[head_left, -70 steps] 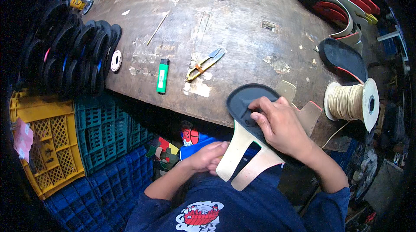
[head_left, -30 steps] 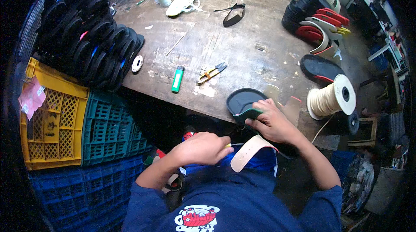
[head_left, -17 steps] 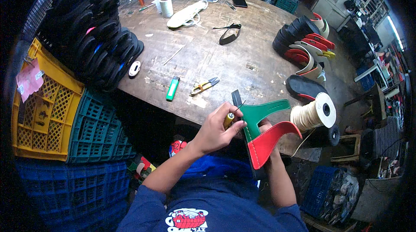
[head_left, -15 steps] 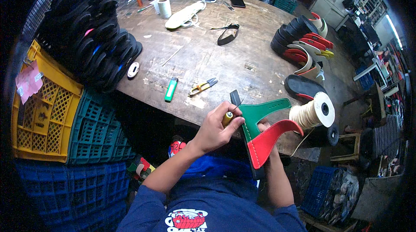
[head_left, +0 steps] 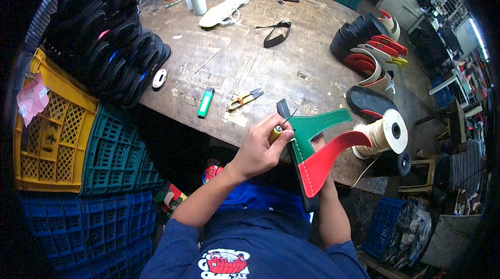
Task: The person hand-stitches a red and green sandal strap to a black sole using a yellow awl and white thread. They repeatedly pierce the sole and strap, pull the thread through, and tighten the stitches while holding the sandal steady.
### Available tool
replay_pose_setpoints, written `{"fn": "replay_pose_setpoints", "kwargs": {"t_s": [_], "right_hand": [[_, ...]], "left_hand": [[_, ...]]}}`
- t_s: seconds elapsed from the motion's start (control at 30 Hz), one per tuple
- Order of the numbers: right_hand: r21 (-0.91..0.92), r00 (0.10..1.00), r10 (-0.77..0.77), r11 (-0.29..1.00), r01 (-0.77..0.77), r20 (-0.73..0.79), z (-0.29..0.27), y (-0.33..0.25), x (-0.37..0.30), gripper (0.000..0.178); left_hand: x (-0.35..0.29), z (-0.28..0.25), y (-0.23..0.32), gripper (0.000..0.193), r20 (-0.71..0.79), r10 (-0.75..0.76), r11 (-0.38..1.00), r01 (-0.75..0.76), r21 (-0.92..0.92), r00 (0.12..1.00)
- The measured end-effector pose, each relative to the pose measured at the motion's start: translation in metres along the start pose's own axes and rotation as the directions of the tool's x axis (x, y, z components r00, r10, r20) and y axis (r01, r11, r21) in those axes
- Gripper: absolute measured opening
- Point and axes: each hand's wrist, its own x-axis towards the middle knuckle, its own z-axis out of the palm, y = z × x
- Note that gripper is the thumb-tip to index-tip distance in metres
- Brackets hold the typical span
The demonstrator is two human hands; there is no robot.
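Note:
My left hand (head_left: 263,144) is closed around the yellow handle of an awl (head_left: 276,133), its thin dark needle slanting up to the right beside the strap edge. In front of me a sandal is held up at a tilt, with a black sole (head_left: 308,202) and an upper of a green strap (head_left: 319,124) and a red strap (head_left: 333,156). Pale stitches run along the edge where the straps meet the sole. My right hand (head_left: 318,142) grips the sandal from behind, mostly hidden by the straps.
A spool of cream thread (head_left: 388,130) stands at the table's right edge. A green lighter (head_left: 205,103) and yellow thread snips (head_left: 245,100) lie ahead. Black soles (head_left: 120,55) pile up at left; more soles and straps (head_left: 364,50) sit at right. Crates (head_left: 57,143) stand left of the table.
The left hand and awl have shifted slightly, and the needle shows more clearly, apart from the strap. A bit of pale thread now shows at the green edge. The view has moved a little.

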Motion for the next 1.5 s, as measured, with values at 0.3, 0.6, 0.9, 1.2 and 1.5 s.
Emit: {"fn": "replay_pose_setpoints", "kwargs": {"t_s": [0.3, 0.6, 0.9, 1.2, 1.5], "right_hand": [[0.032, 0.994, 0.104, 0.994, -0.104, -0.016, 0.001, -0.004, -0.006, 0.018], [0.02, 0.962, -0.046, 0.998, 0.053, -0.271, 0.007, 0.006, -0.023, 0.013], [-0.394, 0.86, -0.413, 0.875, 0.283, -0.299, 0.027, 0.005, -0.043, 0.022], [-0.358, 0.818, -0.499, 0.847, 0.392, -0.286, 0.029, 0.008, -0.046, 0.018], [-0.397, 0.825, -0.513, 0.826, 0.4, -0.235, 0.026, 0.016, -0.046, 0.017]], "left_hand": [[-0.009, 0.004, 0.007, 0.015, -0.061, -0.084, 0.99, 0.09, 0.104, 0.995], [-0.063, -0.009, 0.041, 0.018, 0.325, -0.641, 0.646, 0.717, -0.261, 0.696], [-0.068, -0.002, 0.047, 0.005, 0.05, -0.145, 0.924, 0.153, -0.35, 0.988], [-0.059, 0.023, 0.037, 0.018, -0.166, -0.157, 0.968, 0.119, -0.219, 0.974], [-0.054, 0.025, 0.03, 0.022, -0.142, -0.286, 0.943, 0.252, -0.219, 0.948]]}}
